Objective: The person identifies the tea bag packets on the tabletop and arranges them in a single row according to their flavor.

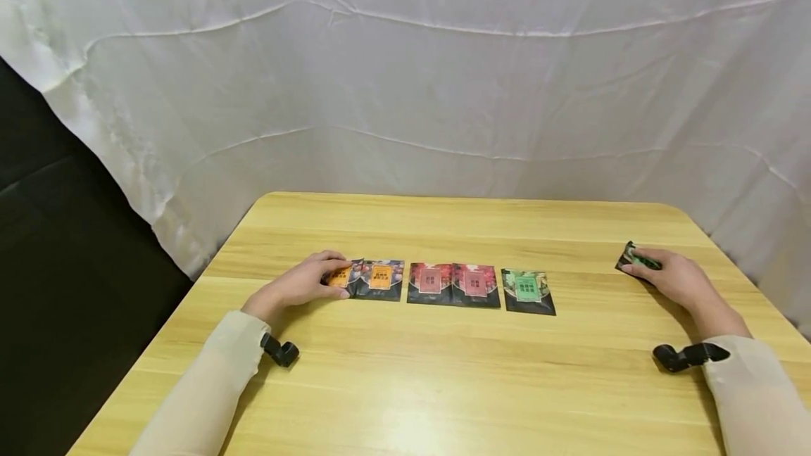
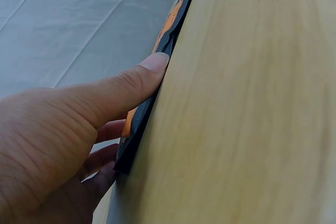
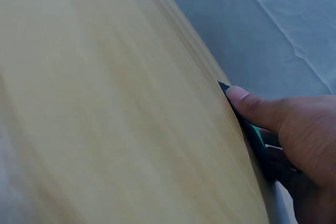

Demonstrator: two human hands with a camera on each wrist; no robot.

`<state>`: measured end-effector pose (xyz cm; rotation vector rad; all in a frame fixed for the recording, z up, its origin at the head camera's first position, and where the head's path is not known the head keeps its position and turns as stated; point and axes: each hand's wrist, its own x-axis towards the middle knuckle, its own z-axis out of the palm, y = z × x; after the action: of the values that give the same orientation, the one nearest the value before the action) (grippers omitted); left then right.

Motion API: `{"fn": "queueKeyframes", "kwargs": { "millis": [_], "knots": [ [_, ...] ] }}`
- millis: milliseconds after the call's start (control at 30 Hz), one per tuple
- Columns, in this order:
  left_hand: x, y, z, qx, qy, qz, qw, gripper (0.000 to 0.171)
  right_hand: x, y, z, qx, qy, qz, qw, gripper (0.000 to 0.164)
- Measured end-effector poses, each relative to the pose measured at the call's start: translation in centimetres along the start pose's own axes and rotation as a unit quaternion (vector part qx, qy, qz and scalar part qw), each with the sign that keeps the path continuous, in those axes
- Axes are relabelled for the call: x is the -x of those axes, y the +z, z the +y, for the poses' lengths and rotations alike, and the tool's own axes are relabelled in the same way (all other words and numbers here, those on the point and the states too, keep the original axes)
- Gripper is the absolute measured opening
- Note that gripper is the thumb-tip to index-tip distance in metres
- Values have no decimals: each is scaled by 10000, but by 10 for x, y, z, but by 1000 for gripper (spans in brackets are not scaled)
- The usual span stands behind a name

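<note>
At the left end of a row of packets, my left hand holds an orange-labelled packet by its edges, thumb on the near side and fingers on the far side. The left wrist view shows the thumb against the packet's dark edge, low over the table. A second orange-labelled packet lies right beside it, partly overlapped. Far to the right, my right hand pinches a green-and-black packet between thumb and fingers, close to the table. The hand covers much of that packet.
Two red-labelled packets lie side by side in the middle of the row. A green-labelled packet lies at the row's right end. All rest on a wooden table, with a pale cloth curtain behind its far edge.
</note>
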<state>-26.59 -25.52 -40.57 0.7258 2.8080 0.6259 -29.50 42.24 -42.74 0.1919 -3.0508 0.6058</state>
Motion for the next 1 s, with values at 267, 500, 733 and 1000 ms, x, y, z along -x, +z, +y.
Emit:
{"fn": "queueKeyframes", "kwargs": {
  "millis": [267, 500, 733, 1000],
  "knots": [
    [1, 1, -1, 14, -20, 30, 10000, 75, 2, 0, -3, -45, 35, -2, 10000, 73],
    [0, 1, -1, 3, -7, 29, 10000, 75, 6, -2, -9, -4, -42, 22, 10000, 71],
    [-1, 1, -2, -3, 61, 31, 10000, 75, 8, -4, -13, 11, -155, -121, 9998, 70],
    [-1, 0, -2, 43, 59, 8, 10000, 74, 10, -3, -22, 11, -230, -280, 9993, 71]
  ]
}}
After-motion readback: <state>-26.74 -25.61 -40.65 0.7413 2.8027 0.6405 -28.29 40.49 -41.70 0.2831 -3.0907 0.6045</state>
